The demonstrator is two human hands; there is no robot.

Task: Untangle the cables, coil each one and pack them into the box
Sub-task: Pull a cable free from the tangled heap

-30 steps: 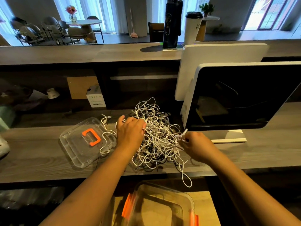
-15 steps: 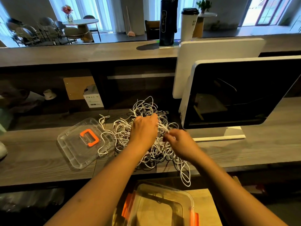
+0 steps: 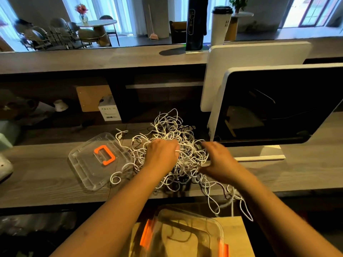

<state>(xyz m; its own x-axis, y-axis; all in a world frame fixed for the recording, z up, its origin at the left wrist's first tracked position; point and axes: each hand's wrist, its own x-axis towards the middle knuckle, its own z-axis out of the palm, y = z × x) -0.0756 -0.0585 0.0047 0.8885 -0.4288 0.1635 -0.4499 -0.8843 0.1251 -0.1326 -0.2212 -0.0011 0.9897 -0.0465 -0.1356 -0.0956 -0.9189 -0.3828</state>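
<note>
Right hand (image 3: 217, 160) is swinging out to the right side of the cable tangle (image 3: 178, 138), away from the left hand (image 3: 161, 154) it was nearly touching half a second ago.
Clear box (image 3: 204, 217) with orange latches is sitting open nearest, below the counter (image 3: 46, 173) edge; white loops are dangling toward it, hanging wider right than before. Left fingers (image 3: 172, 145) are curling down into the pile top, clutching strands, tips hidden, one white strand lying across a knuckle. Right fingers (image 3: 206, 145) are reaching straight at the pile's right edge, motion-blurred, so grip cannot be told. Tangle is sitting mid-counter, touching the clear lid (image 3: 83, 164) with orange handle on its left. Monitor (image 3: 278, 108) is standing behind right.
</note>
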